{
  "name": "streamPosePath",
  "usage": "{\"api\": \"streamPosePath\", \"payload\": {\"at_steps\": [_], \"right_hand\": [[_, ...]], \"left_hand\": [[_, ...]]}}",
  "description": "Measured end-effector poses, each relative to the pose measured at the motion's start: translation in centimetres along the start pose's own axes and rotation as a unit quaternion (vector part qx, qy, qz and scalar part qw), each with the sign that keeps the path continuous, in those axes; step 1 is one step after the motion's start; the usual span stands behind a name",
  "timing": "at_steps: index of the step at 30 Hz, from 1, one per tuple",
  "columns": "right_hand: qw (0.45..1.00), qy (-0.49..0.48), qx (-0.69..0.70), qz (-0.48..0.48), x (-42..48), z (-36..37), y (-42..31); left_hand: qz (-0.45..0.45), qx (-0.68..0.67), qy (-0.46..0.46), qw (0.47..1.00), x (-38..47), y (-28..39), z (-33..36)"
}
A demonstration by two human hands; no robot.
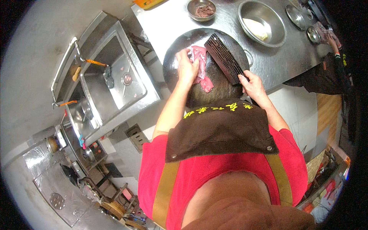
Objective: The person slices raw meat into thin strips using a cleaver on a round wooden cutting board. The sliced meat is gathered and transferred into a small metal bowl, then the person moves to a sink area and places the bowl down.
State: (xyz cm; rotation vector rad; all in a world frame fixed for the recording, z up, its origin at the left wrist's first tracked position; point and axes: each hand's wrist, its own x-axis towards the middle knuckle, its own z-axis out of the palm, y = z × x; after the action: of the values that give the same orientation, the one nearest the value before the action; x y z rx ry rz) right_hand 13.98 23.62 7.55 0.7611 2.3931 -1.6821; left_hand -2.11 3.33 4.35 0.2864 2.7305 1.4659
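Observation:
A strip of raw pink meat [200, 64] lies on a round, dark chopping block [175, 73], with a smaller end piece folded towards me. My left hand [187, 63] grips its left side between thumb and curled fingers. In my right hand [253, 86] is a broad cleaver [224, 59] with a dark, streaked blade and a hole near its far corner. The blade slants over the block's right half, apart from the meat. My fingers hide most of the cleaver's handle.
Behind the block, a small metal bowl [198, 17] holds cut meat. A large steel basin [281, 31] with a pale item [256, 28] stands on the steel table [273, 63]. Left is a steel sink [126, 60]. Another person's hand [333, 40] shows at far right.

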Motion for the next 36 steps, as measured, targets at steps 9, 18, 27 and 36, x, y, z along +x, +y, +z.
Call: {"api": "streamPosePath", "payload": {"at_steps": [9,18,27,36], "right_hand": [[1.0,0.003,0.013,-0.002,-0.2,-0.7,0.9],[0.997,-0.066,-0.019,-0.022,-0.7,-0.8,-0.8],[0.999,-0.051,-0.013,0.005,-0.5,-0.4,-0.8],[0.998,-0.04,-0.031,-0.029,-0.4,-0.9,0.3]], "left_hand": [[0.137,0.13,-0.067,0.98,0.6,-2.1,1.9],[0.045,0.023,-0.054,0.997,0.2,-3.4,0.2],[0.117,0.076,-0.017,0.99,-0.7,-2.3,0.9],[0.137,0.14,-0.023,0.98,-0.3,-2.3,1.6]]}}
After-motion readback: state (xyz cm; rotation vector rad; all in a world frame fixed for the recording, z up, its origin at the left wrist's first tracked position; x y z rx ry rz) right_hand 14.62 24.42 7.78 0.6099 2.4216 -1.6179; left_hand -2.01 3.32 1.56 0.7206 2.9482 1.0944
